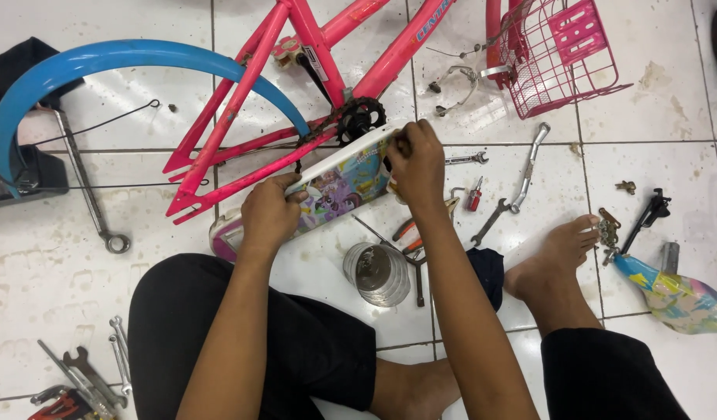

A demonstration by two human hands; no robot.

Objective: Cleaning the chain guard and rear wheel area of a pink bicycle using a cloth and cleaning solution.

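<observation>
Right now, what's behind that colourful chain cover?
Behind the chain cover the pink bike frame and black chainring show. Both hands hold it; the chain behind it is mostly hidden.

Bike frame (pixel 242 148) lies flat on the floor (pixel 669 101), ahead of the seated person. Mudguard (pixel 102 66) arcs over its left end; basket (pixel 557 58) sits at the far right. Chain guard (pixel 339 183) lies against the frame's near side, below the sprocket (pixel 361 118). Left hand (pixel 269 218) on the guard's middle, right hand (pixel 415 159) at its right end. Glass jar (pixel 376 272) just in front of the guard, between the arms. Spanners (pixel 494 219) right of the right hand. Saddle (pixel 680 299) far right, beyond the foot (pixel 557 257). Long wrench (pixel 86 187) left of the frame; more tools (pixel 82 381) near left corner.
</observation>
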